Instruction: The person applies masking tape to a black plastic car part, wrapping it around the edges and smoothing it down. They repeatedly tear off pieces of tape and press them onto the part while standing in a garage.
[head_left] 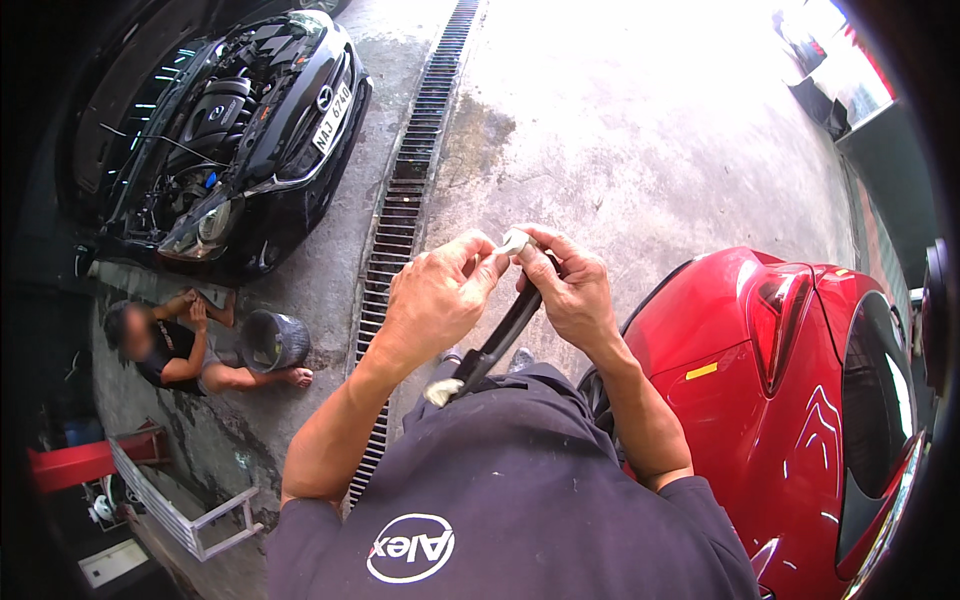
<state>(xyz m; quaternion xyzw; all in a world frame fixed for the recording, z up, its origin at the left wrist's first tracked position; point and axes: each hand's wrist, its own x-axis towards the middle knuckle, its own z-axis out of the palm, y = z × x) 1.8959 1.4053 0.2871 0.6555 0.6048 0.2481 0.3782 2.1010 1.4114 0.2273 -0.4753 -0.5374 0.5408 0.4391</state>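
A long, narrow black piece (510, 328) with pale ends is held up in front of my chest; its exact kind I cannot make out. My left hand (432, 298) is closed in a pinch at its whitish upper tip (515, 242). Close beside it, my right hand (577, 295) grips the same end, thumb and fingers pressed together around it. From there the black piece slants down to the left, and its frayed-looking, cream-coloured lower end (443, 391) lies against my dark shirt. The fingers hide part of the upper tip.
A red car (715, 345) stands close on my right. At the far left is a black car (300, 165) with its engine bay exposed. Below it, a person (180, 345) sits by a dark bucket (275, 341). A floor grate (408, 180) runs lengthwise; a metal frame (190, 520) stands lower left.
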